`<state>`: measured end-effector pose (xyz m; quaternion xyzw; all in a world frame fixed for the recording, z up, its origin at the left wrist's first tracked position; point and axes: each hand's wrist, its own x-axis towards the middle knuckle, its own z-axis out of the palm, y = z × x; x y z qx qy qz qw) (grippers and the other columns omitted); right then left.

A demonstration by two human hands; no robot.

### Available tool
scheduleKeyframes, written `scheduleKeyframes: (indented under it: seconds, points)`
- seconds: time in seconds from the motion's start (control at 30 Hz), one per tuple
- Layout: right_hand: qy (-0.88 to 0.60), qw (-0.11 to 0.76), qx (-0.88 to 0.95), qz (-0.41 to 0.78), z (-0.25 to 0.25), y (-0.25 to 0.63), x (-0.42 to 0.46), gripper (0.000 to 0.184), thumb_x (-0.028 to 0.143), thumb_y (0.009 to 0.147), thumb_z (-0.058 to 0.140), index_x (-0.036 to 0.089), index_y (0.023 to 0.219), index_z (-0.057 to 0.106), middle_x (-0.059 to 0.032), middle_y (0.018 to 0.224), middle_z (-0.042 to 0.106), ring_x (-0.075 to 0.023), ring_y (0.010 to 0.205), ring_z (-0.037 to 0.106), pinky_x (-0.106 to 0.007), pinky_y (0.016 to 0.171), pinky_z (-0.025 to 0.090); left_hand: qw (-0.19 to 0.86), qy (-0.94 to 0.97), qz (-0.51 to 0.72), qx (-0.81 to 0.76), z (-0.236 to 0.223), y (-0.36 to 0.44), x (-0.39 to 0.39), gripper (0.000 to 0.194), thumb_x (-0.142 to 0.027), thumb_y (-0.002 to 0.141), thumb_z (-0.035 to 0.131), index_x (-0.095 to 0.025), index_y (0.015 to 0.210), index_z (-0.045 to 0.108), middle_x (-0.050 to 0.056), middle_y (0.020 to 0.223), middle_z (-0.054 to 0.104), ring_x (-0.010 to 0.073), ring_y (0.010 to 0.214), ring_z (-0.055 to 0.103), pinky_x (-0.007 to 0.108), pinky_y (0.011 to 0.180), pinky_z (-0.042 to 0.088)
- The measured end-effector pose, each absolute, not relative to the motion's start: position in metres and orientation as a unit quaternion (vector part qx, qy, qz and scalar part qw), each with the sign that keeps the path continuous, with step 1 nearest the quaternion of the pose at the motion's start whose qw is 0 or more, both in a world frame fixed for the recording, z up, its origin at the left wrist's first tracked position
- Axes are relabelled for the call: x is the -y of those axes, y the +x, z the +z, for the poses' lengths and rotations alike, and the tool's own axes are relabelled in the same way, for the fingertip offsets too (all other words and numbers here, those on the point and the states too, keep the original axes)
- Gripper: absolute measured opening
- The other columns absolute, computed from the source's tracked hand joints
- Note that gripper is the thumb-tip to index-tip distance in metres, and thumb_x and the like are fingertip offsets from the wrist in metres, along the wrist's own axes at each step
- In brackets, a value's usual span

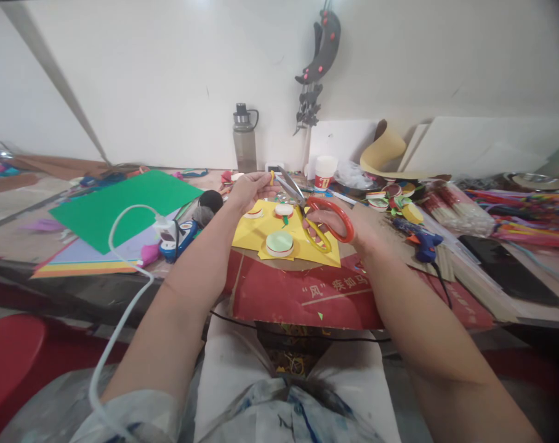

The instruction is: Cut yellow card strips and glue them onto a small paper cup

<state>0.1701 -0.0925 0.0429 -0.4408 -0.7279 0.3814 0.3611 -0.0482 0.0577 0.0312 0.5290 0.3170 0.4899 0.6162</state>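
Observation:
My left hand (252,189) pinches a small yellow piece (272,177), perhaps paper or felt, between thumb and fingertips. Fingers of my right hand (328,223) are through the handles of a pair of scissors (337,216), one handle red and one yellow. The blades are spread and point up and left, close to the yellow piece. Below both hands lies yellow sheet material (247,237). On it rest a pale green round disc (279,243) with a red line round its side, a white round piece (284,210) with a green strip, and another round piece (252,212).
Red printed cardboard (289,289) covers the table's front edge. To the left are a green sheet (127,206), a blue power strip (178,240) and a white cable (122,320). A blue glue gun (427,246) and black phone (510,271) lie right; a bottle (245,144) and paper cup (324,172) stand behind.

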Motion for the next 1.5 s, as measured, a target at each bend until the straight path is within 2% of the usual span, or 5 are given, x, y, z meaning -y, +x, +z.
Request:
scheduleKeyframes:
  seconds: [0.7,0.93,1.17,1.37,1.5]
  points:
    - [-0.431,0.358,0.725,0.401,0.042,0.169,0.091,0.012,0.027,0.08,0.057,0.023,0.07,0.059,0.0003,0.055,0.066,-0.016,0.046,0.06,-0.028,0.047,0.038,0.587,0.581,0.475,-0.303,0.03,-0.046,-0.052,0.014,-0.021,0.093,0.075,-0.008,0.088,0.072,0.008,0.079,0.079,0.0124,0.064,0.076,0.018,0.064,0.06]
    - [-0.438,0.368,0.711,0.41,0.039,0.168,0.09,0.024,0.04,0.088,0.062,0.023,0.072,0.06,0.0009,0.054,0.065,-0.0156,0.044,0.06,-0.027,0.044,0.04,0.592,0.595,0.461,-0.288,0.03,-0.046,-0.049,0.015,-0.02,0.093,0.074,-0.008,0.085,0.072,0.01,0.081,0.079,0.0118,0.066,0.076,0.019,0.067,0.061]
    - [-0.446,0.394,0.677,0.432,0.038,0.163,0.091,0.036,0.053,0.083,0.071,0.022,0.067,0.059,0.001,0.051,0.063,-0.0138,0.038,0.055,-0.027,0.038,0.042,0.594,0.594,0.454,-0.299,0.031,-0.045,-0.049,0.017,-0.019,0.094,0.072,-0.007,0.082,0.071,0.01,0.082,0.079,0.0114,0.063,0.075,0.021,0.066,0.061]
    - [-0.433,0.412,0.649,0.471,0.032,0.161,0.087,0.031,0.048,0.081,0.071,0.023,0.071,0.057,0.0014,0.058,0.064,-0.0126,0.042,0.054,-0.026,0.039,0.044,0.593,0.598,0.46,-0.28,0.028,-0.045,-0.051,0.014,-0.013,0.096,0.067,-0.009,0.083,0.07,0.007,0.077,0.077,0.0115,0.062,0.075,0.018,0.061,0.06]
    - [-0.429,0.422,0.654,0.458,0.031,0.158,0.085,0.029,0.048,0.08,0.068,0.023,0.072,0.055,0.0007,0.06,0.064,-0.0121,0.042,0.05,-0.027,0.04,0.042,0.594,0.596,0.463,-0.279,0.026,-0.045,-0.051,0.012,-0.017,0.094,0.072,-0.008,0.086,0.071,0.008,0.08,0.078,0.0124,0.065,0.076,0.02,0.064,0.06]
